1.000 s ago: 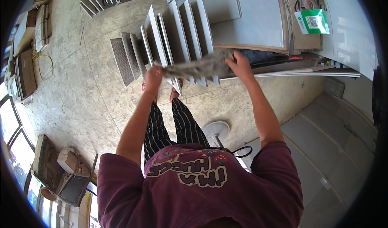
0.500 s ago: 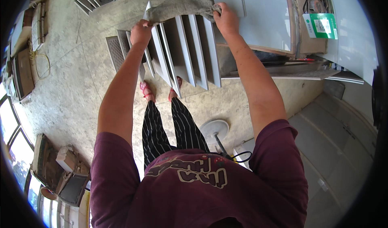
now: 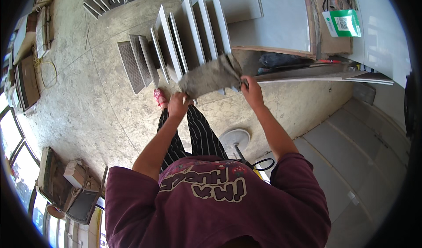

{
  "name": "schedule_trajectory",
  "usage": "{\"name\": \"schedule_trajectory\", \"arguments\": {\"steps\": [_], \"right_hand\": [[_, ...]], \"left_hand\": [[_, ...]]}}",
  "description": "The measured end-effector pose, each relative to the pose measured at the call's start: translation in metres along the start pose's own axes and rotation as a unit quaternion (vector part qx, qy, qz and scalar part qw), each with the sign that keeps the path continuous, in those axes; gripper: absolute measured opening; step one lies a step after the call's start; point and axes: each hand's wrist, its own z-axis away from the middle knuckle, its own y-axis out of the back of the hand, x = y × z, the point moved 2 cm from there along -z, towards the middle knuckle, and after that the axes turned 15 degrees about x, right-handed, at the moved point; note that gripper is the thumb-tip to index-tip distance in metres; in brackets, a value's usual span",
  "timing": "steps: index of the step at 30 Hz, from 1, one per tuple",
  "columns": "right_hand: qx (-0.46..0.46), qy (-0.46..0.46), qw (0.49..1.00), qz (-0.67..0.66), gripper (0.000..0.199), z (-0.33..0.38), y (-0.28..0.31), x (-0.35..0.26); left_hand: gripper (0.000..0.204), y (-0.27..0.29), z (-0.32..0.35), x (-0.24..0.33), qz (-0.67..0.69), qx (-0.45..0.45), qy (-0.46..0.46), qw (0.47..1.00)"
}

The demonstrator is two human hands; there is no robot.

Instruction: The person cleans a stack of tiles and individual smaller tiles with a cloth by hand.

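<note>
Mottled, pale floor [image 3: 105,112] fills much of the left and middle; hard-looking, stained, crossed by thin seams; a glossy pale slab [image 3: 277,32] lies flat at upper right, brown along its near edge.

Upper centre: row of grey panels [image 3: 190,28], flat and rigid, pale along the cut edges; stood on edge with gaps between, presumably so the faces do not rub; what carries them I cannot see; the patterned panel [image 3: 128,65] at the left end has a darker, textured face and leans more than the others.

Grey cloth [image 3: 210,74], just above the centre of the frame, in front of the panels' lower ends; soft, limp, blotched, darker and rumpled at its right end, where it blurs; whether it touches the panels I cannot tell.

Round base [image 3: 235,138] below it; flat grey disc with a thin post, the breadth probably for steadiness.

My left fingers [image 3: 180,97] are clamped on the cloth's lower left corner; my right fingers [image 3: 247,82] are pinched on its right edge; gripped at opposite ends, I judge, so it hangs spread between them rather than balled.
</note>
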Motion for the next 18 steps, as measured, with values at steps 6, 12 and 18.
{"name": "schedule_trajectory", "arguments": {"steps": [6,12,18], "right_hand": [[-0.050,-0.060,0.997,0.023,0.021,0.078,0.016,0.036],[-0.080,-0.112,0.990,-0.001,0.021,0.072,0.037,0.026],[-0.052,-0.098,0.991,-0.073,0.019,-0.036,0.068,-0.054]], "left_hand": [[0.008,-0.003,0.070,-0.003,-0.011,-0.143,0.039,0.989],[0.010,0.013,0.050,-0.003,0.077,-0.210,0.038,0.974],[0.015,0.072,-0.064,0.026,0.140,-0.080,0.033,0.986]]}}
